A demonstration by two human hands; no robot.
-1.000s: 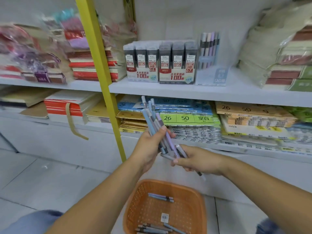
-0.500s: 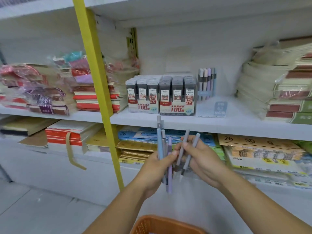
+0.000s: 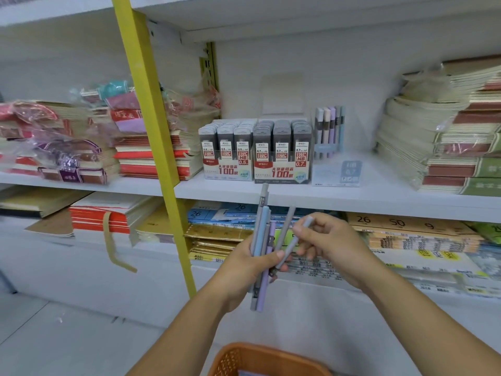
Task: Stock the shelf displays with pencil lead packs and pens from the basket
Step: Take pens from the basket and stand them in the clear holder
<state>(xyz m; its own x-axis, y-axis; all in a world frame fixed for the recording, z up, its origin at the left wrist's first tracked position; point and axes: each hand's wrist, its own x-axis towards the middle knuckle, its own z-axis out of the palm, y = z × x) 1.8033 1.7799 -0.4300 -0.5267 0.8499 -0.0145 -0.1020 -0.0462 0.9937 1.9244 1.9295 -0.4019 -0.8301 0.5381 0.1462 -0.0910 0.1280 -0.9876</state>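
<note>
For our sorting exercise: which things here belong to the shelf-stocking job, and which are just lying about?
Job: pastel pens gripped in left hand; grey pen pinched by right hand; orange plastic basket; boxed grey pencil lead packs; clear pen display.
Lying about: stacked red-spined notebooks; green-spined exercise books; yellow post.

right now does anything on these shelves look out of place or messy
A tan strap hangs loose from the red-edged stack at lower left, its end curling free. The clear pen display holds only a few pens at the back.
</note>
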